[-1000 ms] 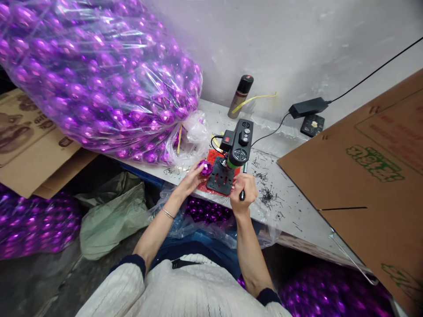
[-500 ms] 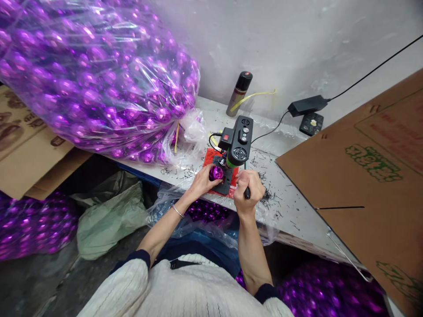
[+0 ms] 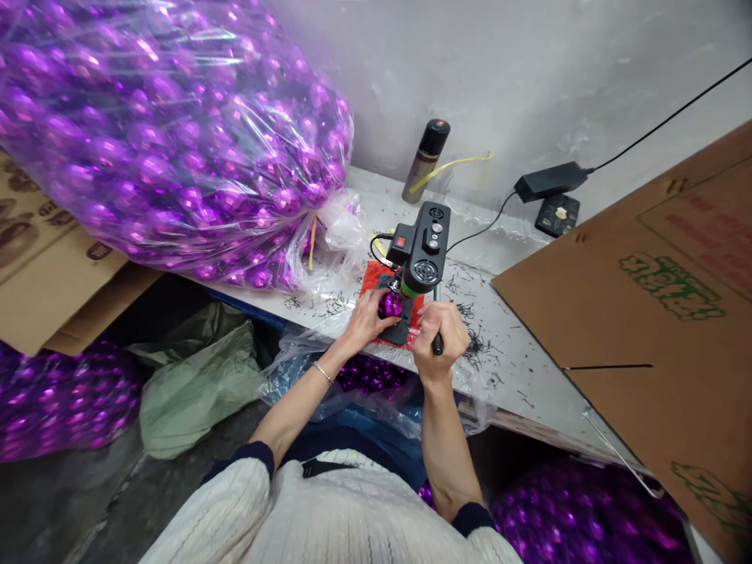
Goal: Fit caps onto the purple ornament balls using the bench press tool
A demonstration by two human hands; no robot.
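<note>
A shiny purple ball (image 3: 391, 304) is between the thumb and fingers of my left hand (image 3: 366, 316), under the front of a small black machine (image 3: 428, 247). My right hand (image 3: 442, 341) is wrapped round a black lever handle (image 3: 438, 344) at the machine's right side. The machine's dark base (image 3: 397, 334) rests on a red mat (image 3: 370, 276). The ball partly hides the base, and the machine's head covers the spot just behind the ball.
A large clear bag of purple balls (image 3: 176, 157) fills the left. A spray can (image 3: 426, 160) and a power adapter (image 3: 552, 182) are by the wall. A cardboard box (image 3: 640, 313) stands at right. Black bits litter the table (image 3: 517, 368).
My left hand has moved slightly right with the purple ball, bringing it closer under the machine's head. My right hand stays on the lever handle, almost unmoved.
</note>
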